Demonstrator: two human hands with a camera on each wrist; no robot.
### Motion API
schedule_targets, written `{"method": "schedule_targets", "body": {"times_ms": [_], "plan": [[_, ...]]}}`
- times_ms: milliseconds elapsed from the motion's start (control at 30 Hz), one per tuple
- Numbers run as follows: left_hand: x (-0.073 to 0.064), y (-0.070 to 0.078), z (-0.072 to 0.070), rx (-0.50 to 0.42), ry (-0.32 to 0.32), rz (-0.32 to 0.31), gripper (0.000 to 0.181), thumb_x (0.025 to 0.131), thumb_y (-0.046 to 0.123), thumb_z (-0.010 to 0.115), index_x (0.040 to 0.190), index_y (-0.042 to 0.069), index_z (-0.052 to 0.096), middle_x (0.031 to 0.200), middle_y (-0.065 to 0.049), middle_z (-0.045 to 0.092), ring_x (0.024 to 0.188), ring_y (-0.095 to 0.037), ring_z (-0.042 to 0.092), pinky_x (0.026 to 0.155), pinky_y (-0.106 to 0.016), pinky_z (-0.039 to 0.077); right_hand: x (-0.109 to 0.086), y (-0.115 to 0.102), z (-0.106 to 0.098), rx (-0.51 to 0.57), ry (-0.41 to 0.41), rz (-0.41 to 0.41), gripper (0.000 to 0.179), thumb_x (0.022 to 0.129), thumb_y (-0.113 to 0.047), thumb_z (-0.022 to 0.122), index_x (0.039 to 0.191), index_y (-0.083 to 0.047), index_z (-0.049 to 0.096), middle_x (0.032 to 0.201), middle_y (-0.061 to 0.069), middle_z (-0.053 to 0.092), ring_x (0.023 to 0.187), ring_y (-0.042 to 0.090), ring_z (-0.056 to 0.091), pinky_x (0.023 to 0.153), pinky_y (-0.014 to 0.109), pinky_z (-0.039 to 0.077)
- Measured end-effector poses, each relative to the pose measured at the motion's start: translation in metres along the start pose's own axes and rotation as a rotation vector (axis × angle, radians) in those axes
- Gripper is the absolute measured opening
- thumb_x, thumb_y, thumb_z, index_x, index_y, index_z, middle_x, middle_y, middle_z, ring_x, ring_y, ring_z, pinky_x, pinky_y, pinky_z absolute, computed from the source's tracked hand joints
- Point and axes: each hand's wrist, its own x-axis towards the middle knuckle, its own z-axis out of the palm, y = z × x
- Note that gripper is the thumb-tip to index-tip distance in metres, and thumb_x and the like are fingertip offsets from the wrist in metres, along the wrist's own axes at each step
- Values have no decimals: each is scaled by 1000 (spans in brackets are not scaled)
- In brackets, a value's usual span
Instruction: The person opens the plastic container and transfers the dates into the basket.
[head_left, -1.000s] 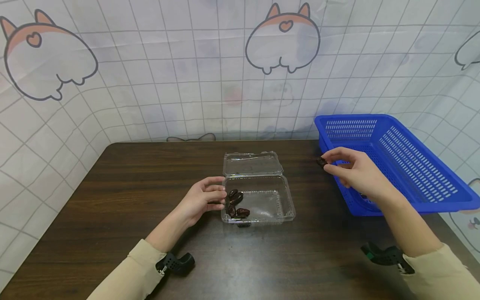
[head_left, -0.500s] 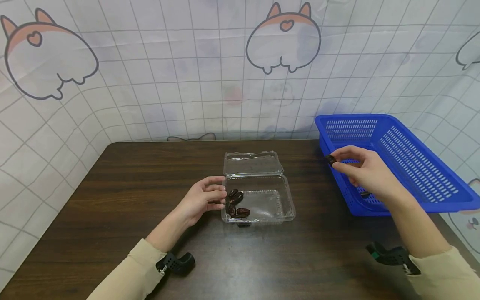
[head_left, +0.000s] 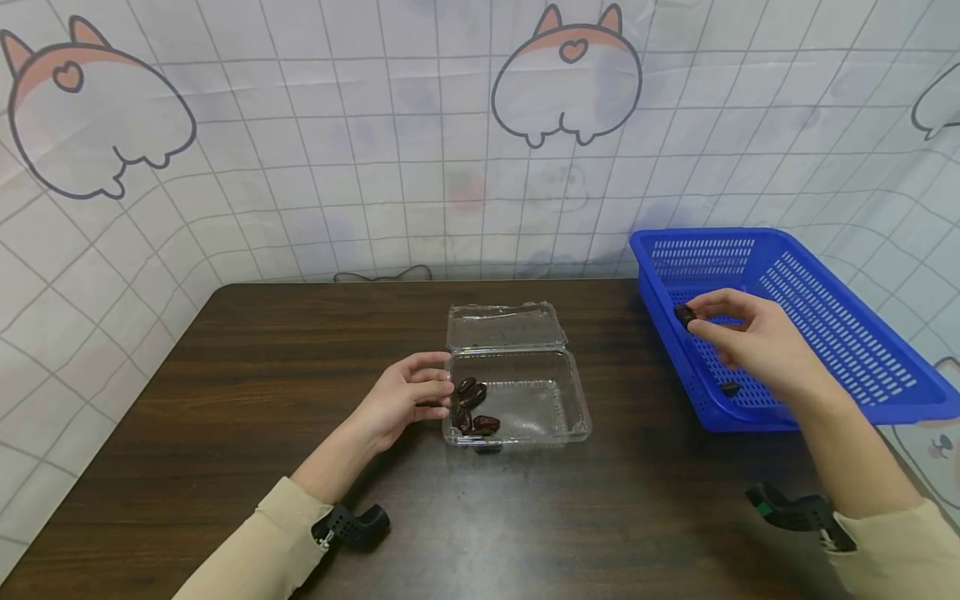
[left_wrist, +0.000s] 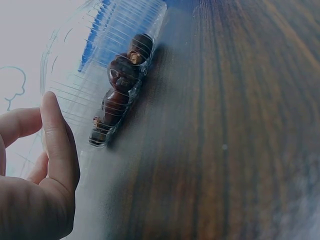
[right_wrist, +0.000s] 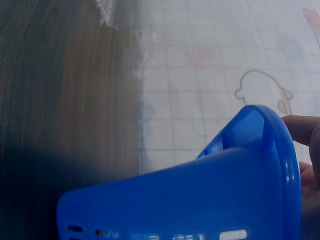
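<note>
My right hand (head_left: 757, 337) pinches a dark brown date (head_left: 685, 316) between thumb and fingertips, over the left side of a blue plastic basket (head_left: 896, 414). One date (head_left: 730, 388) lies on the basket floor. In the right wrist view, the basket wall (right_wrist: 210, 195) fills the lower part, my fingers (right_wrist: 301, 127) show at the right edge, and the pinched date is hidden. With loosely bent fingers, my left hand (head_left: 397, 398) touches the left side of a clear clamshell box (head_left: 532, 408), lid folded back. Several dates (left_wrist: 122, 72) cluster along the box's left side.
A dark wood-grain table (head_left: 315, 333) carries the box near its middle and the basket at the right. Behind stands a white grid-pattern cloth (head_left: 315, 167) with cartoon animals. A black wrist mount (head_left: 352, 527) sits at each sleeve cuff.
My right hand has carried the pinched date rightward, from beside the basket to over its left side. The date on the basket floor has come into fuller view. My left hand stays still.
</note>
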Motion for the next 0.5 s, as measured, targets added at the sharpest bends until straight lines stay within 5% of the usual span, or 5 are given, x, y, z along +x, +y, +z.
{"method": "schedule_targets", "body": {"times_ms": [500], "plan": [[0, 1, 0, 1, 0, -2, 53, 99, -2, 65, 147, -1, 45, 103, -5, 63, 79, -16, 67, 71, -30, 61, -7, 18, -15, -15, 29, 49, 41, 105, -33, 63, 132, -4, 56, 116, 9, 56, 57, 22, 53, 52, 36, 51]]}}
